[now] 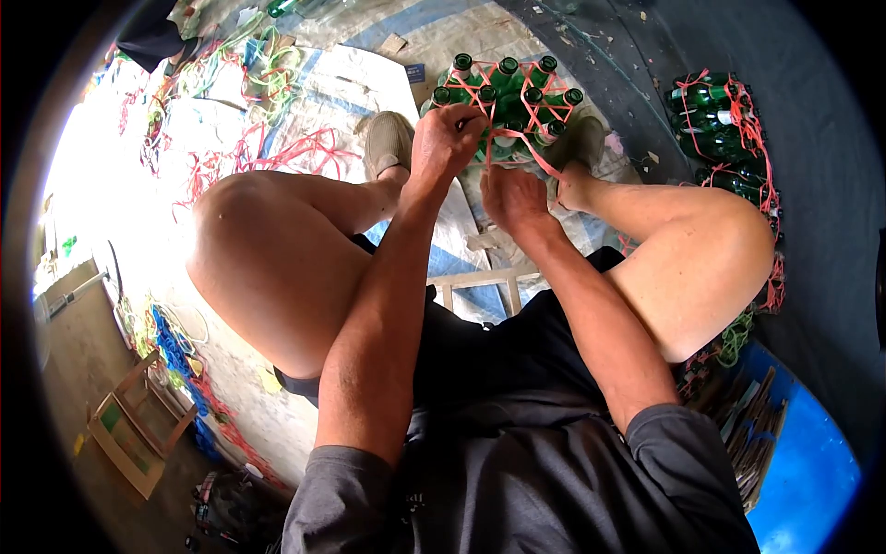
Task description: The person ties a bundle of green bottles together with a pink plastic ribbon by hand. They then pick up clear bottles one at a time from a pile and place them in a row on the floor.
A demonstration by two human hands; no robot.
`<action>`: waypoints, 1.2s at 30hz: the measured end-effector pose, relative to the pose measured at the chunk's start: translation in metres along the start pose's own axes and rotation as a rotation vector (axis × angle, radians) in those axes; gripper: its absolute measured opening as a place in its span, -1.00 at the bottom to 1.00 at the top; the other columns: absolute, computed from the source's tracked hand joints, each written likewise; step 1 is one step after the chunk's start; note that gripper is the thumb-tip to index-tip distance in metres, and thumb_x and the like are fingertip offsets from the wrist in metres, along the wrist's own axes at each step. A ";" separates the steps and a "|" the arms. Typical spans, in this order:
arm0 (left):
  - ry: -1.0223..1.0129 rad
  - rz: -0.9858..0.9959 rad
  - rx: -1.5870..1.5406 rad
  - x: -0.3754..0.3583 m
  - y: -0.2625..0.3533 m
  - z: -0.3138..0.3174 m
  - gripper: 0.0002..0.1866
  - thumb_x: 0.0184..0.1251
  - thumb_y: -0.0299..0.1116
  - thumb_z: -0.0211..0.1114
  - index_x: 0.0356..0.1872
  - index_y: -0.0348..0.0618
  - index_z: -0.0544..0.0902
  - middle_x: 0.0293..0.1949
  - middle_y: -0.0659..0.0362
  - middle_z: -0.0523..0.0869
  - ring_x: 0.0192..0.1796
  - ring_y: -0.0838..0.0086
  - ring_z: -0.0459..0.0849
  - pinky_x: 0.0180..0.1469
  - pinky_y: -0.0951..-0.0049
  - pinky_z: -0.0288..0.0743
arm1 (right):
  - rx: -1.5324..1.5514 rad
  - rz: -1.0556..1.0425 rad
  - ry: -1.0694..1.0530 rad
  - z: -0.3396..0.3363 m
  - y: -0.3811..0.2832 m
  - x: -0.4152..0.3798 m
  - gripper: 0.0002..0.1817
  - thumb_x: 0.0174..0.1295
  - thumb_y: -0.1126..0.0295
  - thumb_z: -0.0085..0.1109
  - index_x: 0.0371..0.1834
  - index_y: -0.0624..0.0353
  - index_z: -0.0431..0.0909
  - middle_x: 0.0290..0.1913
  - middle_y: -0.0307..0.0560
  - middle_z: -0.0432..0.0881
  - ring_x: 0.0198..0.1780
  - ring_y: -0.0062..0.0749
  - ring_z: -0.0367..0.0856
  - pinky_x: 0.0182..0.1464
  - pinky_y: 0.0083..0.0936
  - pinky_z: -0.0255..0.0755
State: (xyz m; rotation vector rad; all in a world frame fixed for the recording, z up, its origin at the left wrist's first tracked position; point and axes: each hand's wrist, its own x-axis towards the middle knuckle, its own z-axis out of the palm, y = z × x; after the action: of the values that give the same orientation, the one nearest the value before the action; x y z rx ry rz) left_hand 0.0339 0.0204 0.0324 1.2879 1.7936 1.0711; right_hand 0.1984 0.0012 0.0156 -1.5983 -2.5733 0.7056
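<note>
A cluster of green glass bottles (509, 103) stands upright between my feet, with pink plastic twine (528, 146) criss-crossed around the necks. At the cluster's near left corner, my left hand (449, 140) is closed, its fingers pinching the twine beside a bottle neck. My right hand (517, 197) is closed in a fist just below the bottles, and a strand of the twine runs down into it. Another strand loops out to the right of this hand. The fingertips of both hands are partly hidden.
More green bottles (706, 118) bound with pink twine lie in a row at the right. Loose twine (305, 152) is strewn over the floor at the left. A wooden stool frame (484, 279) shows between my legs. A blue surface (812, 462) is at lower right.
</note>
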 end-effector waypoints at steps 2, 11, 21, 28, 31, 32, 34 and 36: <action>0.040 0.035 -0.028 0.001 0.000 0.003 -0.78 0.33 -0.27 0.41 -0.18 -0.17 0.89 -0.35 -0.01 0.86 -0.30 0.21 0.85 -0.17 0.27 0.68 | 0.026 0.009 0.063 -0.002 -0.002 -0.004 -0.65 0.53 0.15 0.17 -0.26 0.23 0.69 -0.45 0.27 0.75 -0.35 0.34 0.78 -0.27 0.18 0.65; 0.054 0.010 -0.043 0.002 0.000 0.004 -0.80 0.31 -0.27 0.40 -0.21 -0.14 0.89 -0.39 -0.01 0.84 -0.36 0.18 0.83 -0.21 0.25 0.68 | -0.019 -0.097 0.334 -0.008 0.004 0.009 -0.56 0.48 0.11 0.27 -0.52 0.16 0.75 -0.60 0.17 0.69 -0.52 0.13 0.72 -0.38 -0.01 0.56; 0.005 -0.018 -0.017 0.003 -0.002 0.003 -0.75 0.37 -0.25 0.47 -0.11 -0.21 0.89 -0.31 0.04 0.90 -0.25 0.43 0.88 -0.14 0.39 0.70 | -0.080 -0.082 0.289 -0.010 0.002 0.007 -0.54 0.53 0.13 0.17 -0.51 0.15 0.78 -0.60 0.18 0.68 -0.52 0.15 0.72 -0.29 0.04 0.54; -0.012 -0.043 -0.002 0.004 0.000 0.001 -0.75 0.38 -0.24 0.46 -0.11 -0.18 0.89 -0.31 0.05 0.90 -0.24 0.45 0.88 -0.14 0.39 0.69 | -0.137 -0.171 0.240 -0.007 0.005 0.006 -0.59 0.50 0.13 0.15 -0.41 0.10 0.82 -0.51 0.17 0.76 -0.42 0.13 0.79 -0.19 0.03 0.61; -0.012 -0.035 -0.001 0.003 -0.002 0.002 -0.75 0.38 -0.24 0.45 -0.11 -0.18 0.89 -0.31 0.06 0.89 -0.24 0.44 0.87 -0.15 0.38 0.69 | -0.122 -0.091 0.088 -0.013 0.002 0.006 -0.66 0.49 0.19 0.16 -0.36 0.13 0.78 -0.50 0.18 0.74 -0.42 0.21 0.74 -0.26 0.15 0.56; -0.016 -0.033 0.008 0.003 -0.002 0.001 -0.75 0.38 -0.24 0.44 -0.11 -0.18 0.88 -0.31 0.06 0.89 -0.24 0.44 0.87 -0.15 0.37 0.69 | -0.106 -0.083 0.092 -0.015 0.000 0.006 -0.65 0.50 0.19 0.15 -0.37 0.13 0.78 -0.50 0.19 0.74 -0.41 0.21 0.75 -0.27 0.15 0.56; -0.010 -0.010 0.019 0.003 -0.003 0.002 -0.75 0.38 -0.24 0.43 -0.11 -0.17 0.88 -0.30 0.05 0.89 -0.25 0.40 0.87 -0.14 0.36 0.69 | -0.070 -0.067 0.095 -0.015 -0.001 0.003 -0.63 0.50 0.18 0.15 -0.40 0.13 0.77 -0.49 0.22 0.74 -0.40 0.21 0.76 -0.29 0.17 0.56; 0.011 0.037 0.021 0.002 -0.002 0.003 -0.76 0.38 -0.24 0.42 -0.11 -0.16 0.88 -0.29 0.03 0.89 -0.25 0.34 0.88 -0.13 0.33 0.69 | -0.045 -0.016 0.067 -0.015 -0.002 0.001 -0.62 0.52 0.14 0.15 -0.33 0.17 0.78 -0.45 0.25 0.76 -0.36 0.22 0.79 -0.27 0.15 0.60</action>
State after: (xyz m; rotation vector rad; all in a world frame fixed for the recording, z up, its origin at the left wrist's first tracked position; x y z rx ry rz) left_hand 0.0351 0.0226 0.0296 1.3349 1.7997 1.0850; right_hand 0.1997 0.0068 0.0292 -1.5834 -2.5691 0.5871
